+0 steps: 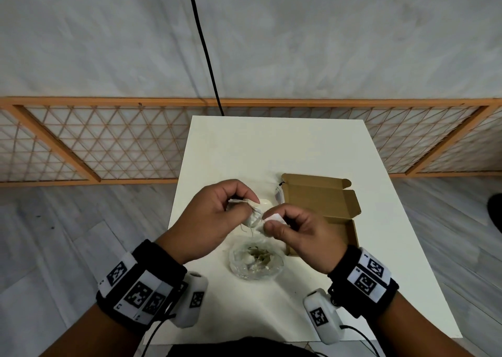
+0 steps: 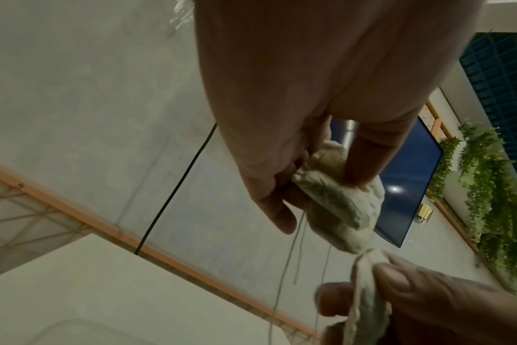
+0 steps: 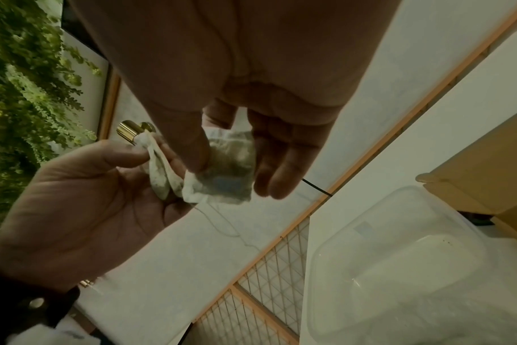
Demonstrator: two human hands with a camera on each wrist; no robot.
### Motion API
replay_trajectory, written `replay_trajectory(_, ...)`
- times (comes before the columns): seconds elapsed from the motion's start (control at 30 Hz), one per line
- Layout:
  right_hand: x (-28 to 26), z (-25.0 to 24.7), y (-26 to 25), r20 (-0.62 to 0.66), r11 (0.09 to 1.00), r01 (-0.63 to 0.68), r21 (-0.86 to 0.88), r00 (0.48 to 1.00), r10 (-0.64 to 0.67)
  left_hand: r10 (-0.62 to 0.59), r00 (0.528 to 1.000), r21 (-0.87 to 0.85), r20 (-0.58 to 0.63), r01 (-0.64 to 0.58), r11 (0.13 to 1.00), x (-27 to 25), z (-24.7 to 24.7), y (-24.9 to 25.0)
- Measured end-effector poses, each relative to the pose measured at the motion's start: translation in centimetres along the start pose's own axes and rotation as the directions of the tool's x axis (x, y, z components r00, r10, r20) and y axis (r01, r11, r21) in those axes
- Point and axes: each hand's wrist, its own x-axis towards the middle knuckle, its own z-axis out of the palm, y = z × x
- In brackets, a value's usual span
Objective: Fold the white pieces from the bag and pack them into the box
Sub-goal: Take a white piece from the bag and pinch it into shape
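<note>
Two hands work above the middle of the white rectangular table point(image 1: 271, 150), both pinching one crumpled white fabric piece point(image 1: 252, 215) held in the air. Left hand point(image 1: 214, 220) curls thumb and fingers round the bunched upper part; right hand point(image 1: 296, 234) pinches the flat end between thumb and forefinger, other fingers loosely extended. Thin threads dangle from the piece. Far half of the table lies bare up to its back edge; bare strips run along left and right edges. One open brown cardboard box point(image 1: 323, 201) sits right of the hands, lid flaps folded back, near half partly hidden behind the right hand. One clear plastic bag point(image 1: 255, 261) lies just below the hands, toward the near edge; its contents are blurred, count not readable. One clear plastic container point(image 3: 399, 268) shows beside the box in the right wrist view, cut off at the frame's edge. One black cable point(image 1: 203, 44) drops behind the table.
</note>
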Motion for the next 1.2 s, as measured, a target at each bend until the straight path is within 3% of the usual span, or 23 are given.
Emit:
replay_trajectory(0.1, 0.0, -0.3, -0.5, 0.002, 0.999, 0.045, 0.015, 0.999, -0.045, 0.011, 0.999, -0.039, -0.037, -0.013, 0.999, 0.4, -0.9, 0.4)
replay_trajectory(0.3, 0.7, -1.2, -3.3, 0.039, 0.933, 0.077, 0.352, 0.995, -0.097, -0.035, 0.998, -0.12, -0.049, 0.028, 0.992, 0.8, -0.6, -0.1)
replay_trajectory(0.53, 2.7, -0.9, -4.1, -0.125, 0.861, 0.076, 0.503, 0.992, -0.015, -0.089, 0.996, -0.085, 0.025, 0.091, 0.992, 0.0, 2.1, -1.8)
replay_trajectory(0.7, 3.9, -1.1, -3.8, -0.271, 0.922, 0.085, 0.377, 0.962, 0.022, -0.087, 0.994, -0.029, 0.066, 0.089, 0.996, -1.0, 2.5, -2.9)
replay_trajectory(0.9, 3.8, -1.0, -2.3, -0.335, 0.993, 0.093, 0.076, 0.94, -0.062, 0.042, 0.996, -0.027, -0.082, -0.045, 0.999, -1.2, 1.8, -3.2)
replay_trajectory(1.07, 3.4, 0.7, -1.5, -0.268, 0.987, 0.116, 0.115, 0.96, -0.082, 0.014, 0.989, -0.126, -0.149, -0.033, 0.992, -0.2, 2.0, -2.6)
replay_trajectory(1.2, 3.4, 1.2, -1.7, -0.32, 0.982, 0.151, 0.109, 0.941, -0.109, -0.043, 0.985, -0.127, -0.167, 0.022, 0.992, 0.0, 2.0, -3.0)
